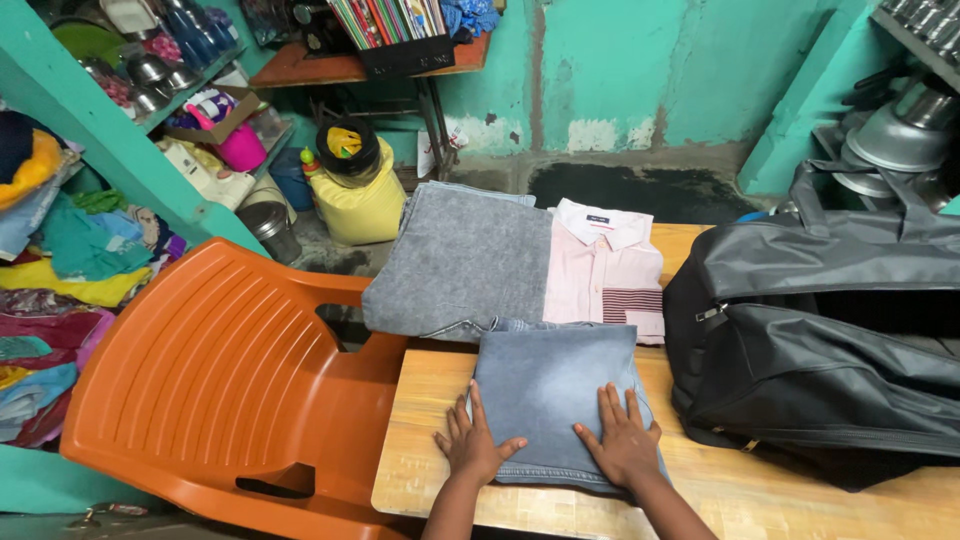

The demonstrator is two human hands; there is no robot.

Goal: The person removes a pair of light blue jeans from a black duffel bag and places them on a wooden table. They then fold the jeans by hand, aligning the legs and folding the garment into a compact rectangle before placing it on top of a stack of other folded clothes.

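Leftmost, an orange plastic chair (220, 370) stands against the wooden table (430, 400), and just right of it the left hand (470, 447) lies flat, fingers (476, 402) spread and gripping nothing, on the near left corner of the folded light-blue jeans (550, 385). Further right, the right hand (625, 445) presses the same jeans with open fingers, palm down, holding nothing. Behind the jeans lie a folded grey cloth (465, 255) and a pink shirt (605, 265), with a black bag (815, 320) at the far right.

Orange plastic chair (220, 360), black bag (820, 340), folded pink shirt (605, 270), grey cloth (465, 260) alongside.
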